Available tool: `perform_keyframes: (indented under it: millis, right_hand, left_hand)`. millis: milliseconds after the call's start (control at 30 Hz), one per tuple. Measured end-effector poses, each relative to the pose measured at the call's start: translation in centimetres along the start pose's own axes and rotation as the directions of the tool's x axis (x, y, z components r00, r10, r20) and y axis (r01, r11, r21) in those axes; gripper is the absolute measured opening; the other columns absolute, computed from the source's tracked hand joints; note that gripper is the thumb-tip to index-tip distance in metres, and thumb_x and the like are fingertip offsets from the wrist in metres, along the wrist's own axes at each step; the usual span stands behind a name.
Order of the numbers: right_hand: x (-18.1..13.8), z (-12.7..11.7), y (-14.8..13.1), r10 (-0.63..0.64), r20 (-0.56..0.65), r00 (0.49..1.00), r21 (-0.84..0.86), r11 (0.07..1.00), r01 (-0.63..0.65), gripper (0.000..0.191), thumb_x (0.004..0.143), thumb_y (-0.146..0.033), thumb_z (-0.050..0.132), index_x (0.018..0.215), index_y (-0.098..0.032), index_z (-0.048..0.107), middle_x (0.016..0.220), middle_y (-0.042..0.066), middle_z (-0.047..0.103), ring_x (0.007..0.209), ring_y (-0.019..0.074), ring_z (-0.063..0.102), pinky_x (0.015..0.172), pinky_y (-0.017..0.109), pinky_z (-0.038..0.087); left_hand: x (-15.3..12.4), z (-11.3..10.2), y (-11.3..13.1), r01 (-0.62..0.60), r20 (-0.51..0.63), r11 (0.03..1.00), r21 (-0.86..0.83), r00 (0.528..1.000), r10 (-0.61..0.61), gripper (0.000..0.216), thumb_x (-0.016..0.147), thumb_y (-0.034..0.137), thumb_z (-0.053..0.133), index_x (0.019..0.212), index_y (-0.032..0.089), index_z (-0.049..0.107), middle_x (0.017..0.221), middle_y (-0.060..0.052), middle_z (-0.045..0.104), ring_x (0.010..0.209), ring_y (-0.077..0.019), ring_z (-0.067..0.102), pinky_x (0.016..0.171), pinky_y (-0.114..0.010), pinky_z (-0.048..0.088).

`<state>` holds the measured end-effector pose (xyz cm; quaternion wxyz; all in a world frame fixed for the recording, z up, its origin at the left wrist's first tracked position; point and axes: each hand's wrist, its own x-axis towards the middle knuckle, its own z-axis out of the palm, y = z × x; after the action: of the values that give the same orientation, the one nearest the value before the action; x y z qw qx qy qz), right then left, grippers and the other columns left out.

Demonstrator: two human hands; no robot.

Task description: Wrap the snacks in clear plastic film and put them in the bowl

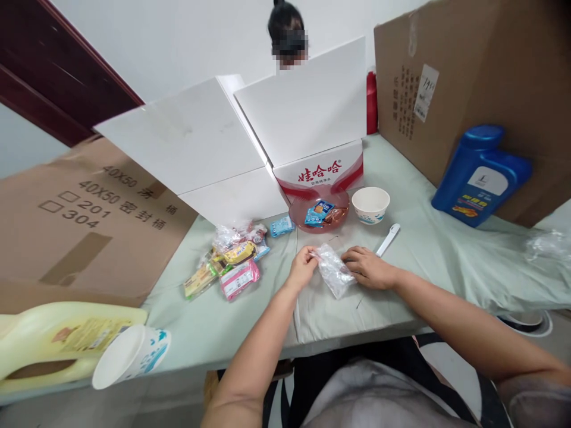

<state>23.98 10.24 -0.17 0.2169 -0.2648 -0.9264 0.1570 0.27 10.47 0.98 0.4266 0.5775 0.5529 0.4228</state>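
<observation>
A crumpled clear plastic bag (333, 271) lies on the cloth in front of me. My left hand (305, 264) pinches its upper left corner between thumb and fingertips. Against the bag's right side rests my right hand (369, 267), fingers lying fairly flat and pointing left, palm down. Just behind that hand is a white utility knife (388, 239). Beyond the bag sits a reddish see-through dish (297, 219) holding blue and brown snack packets (319, 213). To its right stands a white paper bowl (370, 205). One blue packet (282, 226) lies left of the dish.
Several wrapped snacks (236, 255) are heaped to the left. A yellow jug (89, 333) and a paper cup (129, 356) are at the near left edge. Cardboard boxes (111, 238) flank the table; a blue bottle (479, 178) stands right. Behind white panels (303, 101) is another person.
</observation>
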Motion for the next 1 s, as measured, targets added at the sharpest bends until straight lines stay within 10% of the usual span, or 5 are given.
perform_keyframes:
  millis: [233,433,633,867,1000]
  right_hand:
    - [0.1,-0.1,-0.2,0.029,0.005,1.0,0.025,0.999,-0.029,0.025,0.092,-0.022,0.046,0.101,-0.02,0.069,0.118,0.01,0.061,0.11,0.0256,0.049,0.095,0.046,0.04]
    - [0.2,0.1,0.1,0.034,0.0,0.999,0.019,0.999,-0.034,0.025,0.09,-0.021,0.048,0.106,-0.021,0.068,0.117,0.011,0.062,0.11,0.0272,0.05,0.093,0.048,0.041]
    - [0.1,-0.7,-1.0,0.004,-0.196,0.981,0.001,1.0,-0.004,0.03,0.087,-0.02,0.048,0.115,-0.016,0.06,0.118,0.016,0.058,0.111,0.0267,0.05,0.095,0.046,0.042]
    - [0.5,0.5,-2.9,-0.176,0.089,0.98,-0.018,0.984,0.178,0.03,0.086,-0.035,0.057,0.11,-0.018,0.063,0.113,0.013,0.06,0.107,0.0265,0.051,0.092,0.043,0.039]
    - [0.5,1.0,-2.6,-0.154,0.104,0.983,-0.007,0.988,0.156,0.031,0.087,-0.036,0.057,0.111,-0.018,0.063,0.114,0.013,0.06,0.106,0.0254,0.051,0.091,0.041,0.039]
  left_hand:
    - [0.4,-0.1,-1.3,-0.026,-0.081,0.995,0.092,0.996,0.033,0.034,0.081,0.026,0.056,0.114,0.017,0.055,0.068,0.003,0.063,0.065,-0.013,0.06,0.066,-0.024,0.047]
    - [0.8,0.4,-2.5,-0.074,-0.176,0.871,0.486,0.968,0.181,0.029,0.078,0.022,0.064,0.107,0.019,0.062,0.085,-0.002,0.065,0.075,-0.0157,0.059,0.077,-0.029,0.047]
    - [1.0,0.3,-2.6,-0.122,-0.156,0.819,0.56,0.956,0.249,0.024,0.08,0.024,0.067,0.103,0.018,0.065,0.086,-0.004,0.064,0.075,-0.0164,0.059,0.078,-0.029,0.047]
    - [1.4,0.8,-2.7,-0.231,-0.074,0.791,0.567,0.942,0.328,0.026,0.078,0.023,0.071,0.103,0.02,0.064,0.088,-0.003,0.063,0.08,-0.0167,0.061,0.078,-0.029,0.05]
    - [1.4,0.2,-2.8,-0.177,-0.219,0.732,0.657,0.885,0.411,0.025,0.082,0.021,0.064,0.107,0.019,0.061,0.107,-0.009,0.058,0.097,-0.0218,0.059,0.083,-0.035,0.05]
